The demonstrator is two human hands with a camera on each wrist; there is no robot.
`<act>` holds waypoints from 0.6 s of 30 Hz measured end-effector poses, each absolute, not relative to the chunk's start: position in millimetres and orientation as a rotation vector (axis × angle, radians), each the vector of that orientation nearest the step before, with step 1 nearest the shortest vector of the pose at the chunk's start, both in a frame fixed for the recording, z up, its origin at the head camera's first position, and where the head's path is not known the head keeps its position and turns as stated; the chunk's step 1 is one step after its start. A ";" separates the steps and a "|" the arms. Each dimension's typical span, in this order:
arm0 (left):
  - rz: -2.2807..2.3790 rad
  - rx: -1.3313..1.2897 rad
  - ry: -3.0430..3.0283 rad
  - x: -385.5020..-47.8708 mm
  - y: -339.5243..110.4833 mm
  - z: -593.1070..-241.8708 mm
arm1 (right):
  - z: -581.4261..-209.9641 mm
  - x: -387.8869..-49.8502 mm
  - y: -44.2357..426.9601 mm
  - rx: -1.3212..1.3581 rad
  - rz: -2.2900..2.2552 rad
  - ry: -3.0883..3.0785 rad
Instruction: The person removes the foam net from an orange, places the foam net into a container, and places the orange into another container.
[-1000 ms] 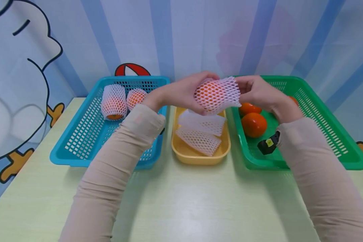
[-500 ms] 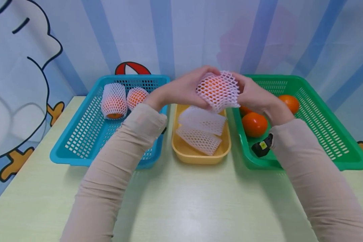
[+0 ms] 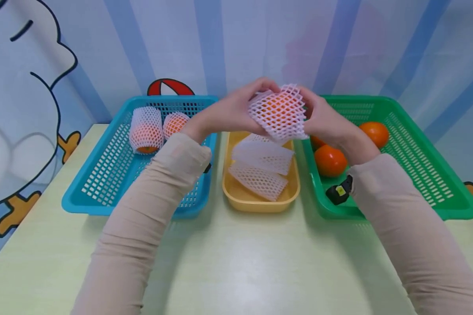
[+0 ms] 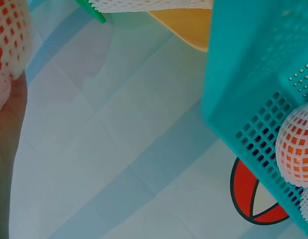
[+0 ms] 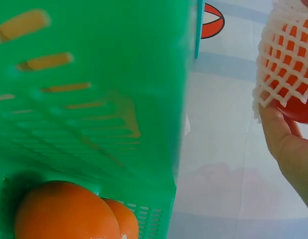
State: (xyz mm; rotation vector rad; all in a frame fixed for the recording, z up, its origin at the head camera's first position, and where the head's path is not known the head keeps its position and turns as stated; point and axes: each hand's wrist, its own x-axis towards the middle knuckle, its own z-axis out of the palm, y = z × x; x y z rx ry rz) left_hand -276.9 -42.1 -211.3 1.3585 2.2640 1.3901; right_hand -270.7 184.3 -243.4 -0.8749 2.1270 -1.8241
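Note:
In the head view, my left hand (image 3: 236, 109) grips a round orange-red fruit (image 3: 279, 110) inside a white foam net sleeve (image 3: 289, 127), its fingers curled round the left side. My right hand (image 3: 327, 120) holds the sleeve's right side, thumb below and fingers behind. The fruit is held up above the back of a yellow tray (image 3: 261, 205). From the right wrist view, bare red skin (image 5: 299, 109) shows past the net's edge beside my right fingers. Only part of the netted fruit (image 4: 9, 40) appears in the left wrist view.
A blue basket (image 3: 86, 209) at left contains two netted fruits (image 3: 146, 131). Several loose foam nets (image 3: 258, 179) lie in the yellow tray. On the right, a green basket (image 3: 463, 210) contains several bare orange-red fruits (image 3: 330, 161). A patterned curtain (image 3: 252, 43) hangs behind the table (image 3: 240, 262).
Both hands have risen slightly with the fruit. My right hand has moved left, closer to the fruit, and the sleeve's loose right end sticks out less than before.

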 end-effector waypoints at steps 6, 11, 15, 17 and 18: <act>1.329 1.380 2.407 -291.6 -49.0 -222.4 | -242.7 -270.1 185.5 -0.852 -1.820 2.151; 1.249 1.345 2.537 -291.3 -51.5 -222.5 | -243.5 -270.4 185.2 -0.832 -1.751 2.212; 1.197 1.332 2.590 -289.9 -53.3 -221.7 | -243.4 -270.4 185.8 -0.810 -1.719 2.222; 1.186 1.331 2.592 -290.0 -54.6 -221.9 | -242.9 -270.3 186.5 -0.794 -1.705 2.219; 1.187 1.326 2.591 -290.1 -55.5 -222.0 | -242.6 -270.4 186.9 -0.785 -1.704 2.216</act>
